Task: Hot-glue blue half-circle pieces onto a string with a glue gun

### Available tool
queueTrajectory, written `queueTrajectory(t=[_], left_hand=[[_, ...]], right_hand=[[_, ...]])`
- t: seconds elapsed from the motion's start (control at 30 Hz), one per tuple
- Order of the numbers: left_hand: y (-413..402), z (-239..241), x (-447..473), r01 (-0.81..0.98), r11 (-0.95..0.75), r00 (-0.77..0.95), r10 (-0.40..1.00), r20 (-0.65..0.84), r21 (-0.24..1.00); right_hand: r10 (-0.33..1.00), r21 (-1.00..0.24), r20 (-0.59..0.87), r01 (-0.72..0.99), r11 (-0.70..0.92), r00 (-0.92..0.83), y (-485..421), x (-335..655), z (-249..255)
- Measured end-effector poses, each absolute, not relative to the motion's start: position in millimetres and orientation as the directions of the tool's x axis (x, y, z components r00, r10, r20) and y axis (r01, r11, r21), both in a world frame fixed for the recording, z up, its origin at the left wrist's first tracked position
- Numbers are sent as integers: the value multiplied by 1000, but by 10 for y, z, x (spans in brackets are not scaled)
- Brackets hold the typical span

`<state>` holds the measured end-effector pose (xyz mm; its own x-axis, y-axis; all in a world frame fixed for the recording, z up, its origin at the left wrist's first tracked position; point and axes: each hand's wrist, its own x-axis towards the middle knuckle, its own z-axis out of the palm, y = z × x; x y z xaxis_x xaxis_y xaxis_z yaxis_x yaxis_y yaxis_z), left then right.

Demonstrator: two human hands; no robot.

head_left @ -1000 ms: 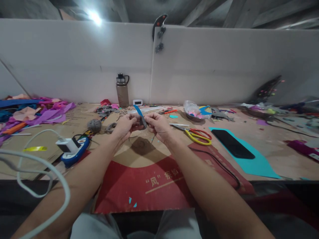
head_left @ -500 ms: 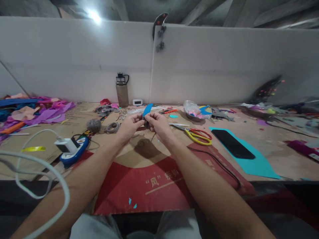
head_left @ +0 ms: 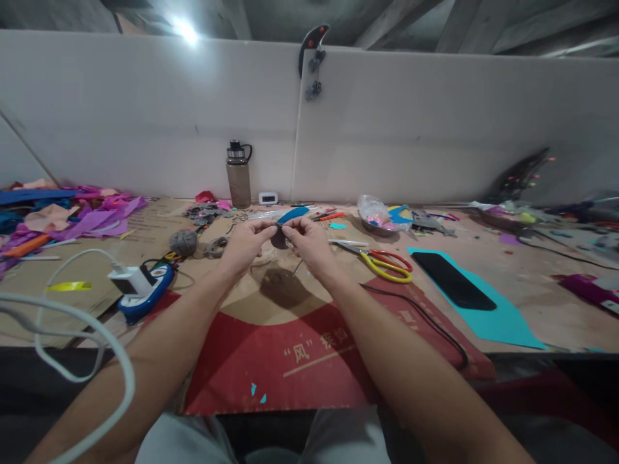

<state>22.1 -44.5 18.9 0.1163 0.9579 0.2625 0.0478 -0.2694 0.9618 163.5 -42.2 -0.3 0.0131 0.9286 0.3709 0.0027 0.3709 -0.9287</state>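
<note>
Between my two hands is a small piece with a blue strip [head_left: 293, 214] at its top and a dark grey part [head_left: 279, 240] below; its exact kind I cannot make out. My left hand [head_left: 250, 245] pinches its left side with thumb and forefinger. My right hand [head_left: 309, 243] pinches it from the right, with the thumbs close together. Both hands are raised over the red and tan cardboard [head_left: 271, 361], and their shadow falls on it. Right of my right hand lie scissors [head_left: 387, 265] with one red and one yellow handle.
A black phone [head_left: 452, 280] rests on turquoise sheet to the right. At left are a power strip [head_left: 147, 296] with a white charger, a grey yarn ball [head_left: 183, 242] and coloured scraps [head_left: 82, 216]. A bottle [head_left: 238, 177] stands at the back. A white cable [head_left: 126, 374] loops over my left forearm.
The blue strip has tipped from nearly upright to a flatter slant toward the right. The dark grey part shows more between my fingers. Both hands keep their pinch in nearly the same place.
</note>
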Motion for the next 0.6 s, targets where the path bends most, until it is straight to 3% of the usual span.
queueTrajectory(t=[0.2,0.4,0.6], left_hand=[[-441,182,253,-187,-127,241,955,171,974],[-390,121,244,-211,-136,132,977,166,968],[-291,148,138,-245,-249,-60,968,242,937]], right_hand=[[904,-902,427,77,425,17,-397,1641,-42],[869,-856,495,158,492,-26,-411,1621,-46],[850,-837,517,150,526,-97,-448,1595,-57]])
